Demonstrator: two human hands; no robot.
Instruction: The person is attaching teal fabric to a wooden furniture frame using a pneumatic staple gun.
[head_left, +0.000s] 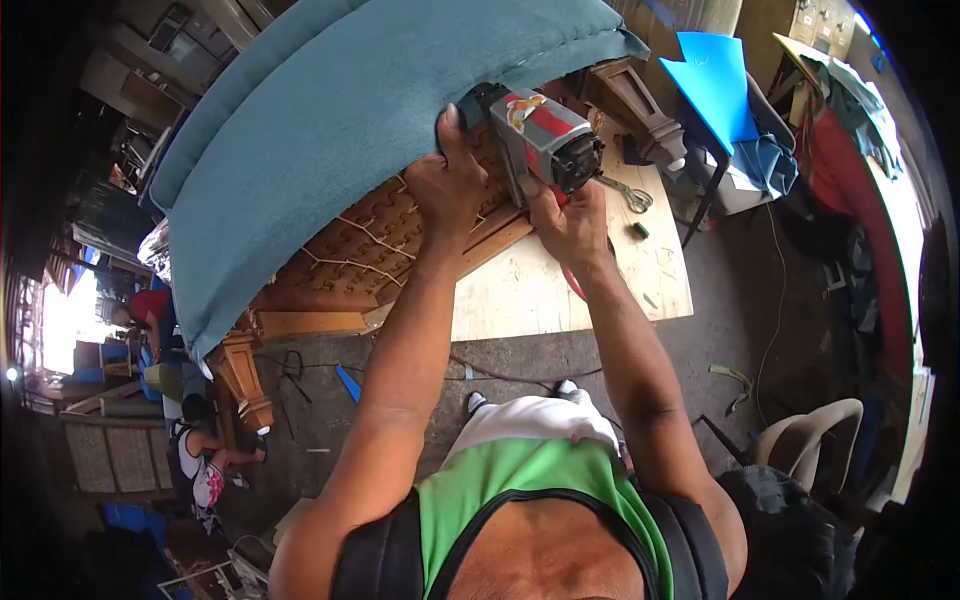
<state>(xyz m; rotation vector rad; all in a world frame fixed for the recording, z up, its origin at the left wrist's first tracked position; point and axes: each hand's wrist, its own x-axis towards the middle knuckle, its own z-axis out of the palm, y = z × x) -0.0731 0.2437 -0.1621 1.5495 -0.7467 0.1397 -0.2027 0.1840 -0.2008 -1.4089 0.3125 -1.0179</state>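
A large upholstered seat (330, 130) covered in blue-teal fabric lies tipped, its underside toward me. Springs (370, 245) and a wooden frame (490, 245) show beneath the fabric. My right hand (575, 225) is closed around the handle of a grey and red staple gun (545, 135), whose nose meets the fabric edge near the frame. Just left of the tool, my left hand (447, 190) grips the fabric edge, thumb pointing up; its other fingers are largely hidden. From the staple gun a red hose (572, 283) hangs down.
Carved wooden legs (240, 375) jut from the seat's corners. Scissors (632, 197) and a small green object (640, 230) lie on a plywood board (530, 290). A blue sheet (710, 90) leans at right. Cords cross the floor. Other people (195, 450) are at far left.
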